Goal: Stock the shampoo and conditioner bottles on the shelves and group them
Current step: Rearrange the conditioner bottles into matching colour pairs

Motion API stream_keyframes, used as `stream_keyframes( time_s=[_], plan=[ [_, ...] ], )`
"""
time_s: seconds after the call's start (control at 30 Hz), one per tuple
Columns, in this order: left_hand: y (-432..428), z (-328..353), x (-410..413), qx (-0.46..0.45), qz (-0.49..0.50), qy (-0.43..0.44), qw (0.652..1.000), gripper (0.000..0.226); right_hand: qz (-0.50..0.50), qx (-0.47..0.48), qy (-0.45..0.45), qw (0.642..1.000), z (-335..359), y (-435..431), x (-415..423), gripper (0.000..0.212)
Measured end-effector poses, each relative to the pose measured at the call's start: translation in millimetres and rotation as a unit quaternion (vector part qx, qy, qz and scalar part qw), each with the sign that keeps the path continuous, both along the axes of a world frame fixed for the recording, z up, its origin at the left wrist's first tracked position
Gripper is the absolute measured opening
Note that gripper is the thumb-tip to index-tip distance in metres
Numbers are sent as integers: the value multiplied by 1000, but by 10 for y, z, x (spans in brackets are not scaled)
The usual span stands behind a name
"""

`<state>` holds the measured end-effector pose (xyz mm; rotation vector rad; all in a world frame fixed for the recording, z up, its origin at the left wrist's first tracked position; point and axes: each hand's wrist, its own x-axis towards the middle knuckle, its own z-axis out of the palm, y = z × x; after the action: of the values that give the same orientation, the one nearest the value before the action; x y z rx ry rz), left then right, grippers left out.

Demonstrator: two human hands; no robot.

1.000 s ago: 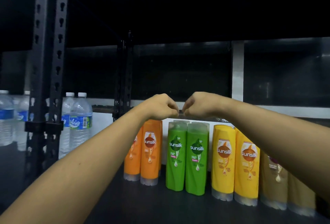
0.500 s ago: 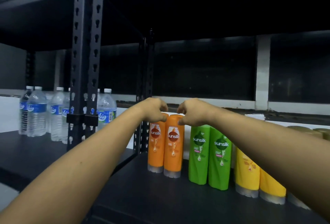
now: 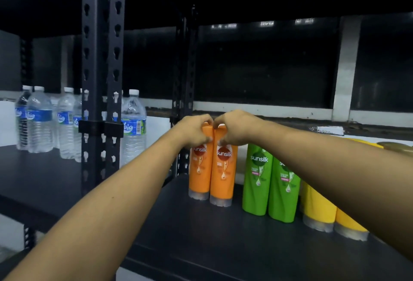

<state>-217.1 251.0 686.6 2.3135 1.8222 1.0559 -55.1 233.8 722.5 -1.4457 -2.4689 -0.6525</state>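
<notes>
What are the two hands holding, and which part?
The left hand grips the top of the left orange Sunsilk bottle; the right hand grips the top of the right orange Sunsilk bottle.

The one view comes from the person's head, close in front of the rack, facing forward and a little down. Both forearms run in from the lower corners, and the left hand (image 3: 194, 133) and right hand (image 3: 234, 130) meet at arm's reach near mid-frame on the orange bottles (image 3: 212, 168). The shelf (image 3: 178, 236) fills the lower frame, with the green bottles (image 3: 257, 180) and yellow bottles (image 3: 317, 204) trailing towards the right edge behind the right arm, and the wide lens also takes in a post (image 3: 101, 57) and water bottles (image 3: 40, 122) at left.
</notes>
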Motion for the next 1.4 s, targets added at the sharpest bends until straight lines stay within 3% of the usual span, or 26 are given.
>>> stream_keyframes(
  time_s=[0.47,0.7,0.83,0.97,1.13,1.27,1.4],
  plan=[
    [43,28,5,-7,-17,23,1000,47,-9,-11,68,998,54,65,61,55],
    [136,231,-115,19,-10,16,1000,45,5,-23,116,993,290,101,219,29],
    [279,380,-90,27,15,-3,1000,40,-25,-34,163,986,379,231,308,27],
    [403,464,-42,-48,25,-22,998,43,-49,-86,181,979,414,387,262,34],
    [522,493,-7,-134,22,-18,991,43,-87,-229,222,944,370,546,69,52],
    [583,475,-3,-124,25,-17,992,44,-104,-314,264,906,334,556,-18,44],
    [619,474,-24,-118,22,-18,993,46,-109,-325,276,898,308,557,-33,34]
  ],
)
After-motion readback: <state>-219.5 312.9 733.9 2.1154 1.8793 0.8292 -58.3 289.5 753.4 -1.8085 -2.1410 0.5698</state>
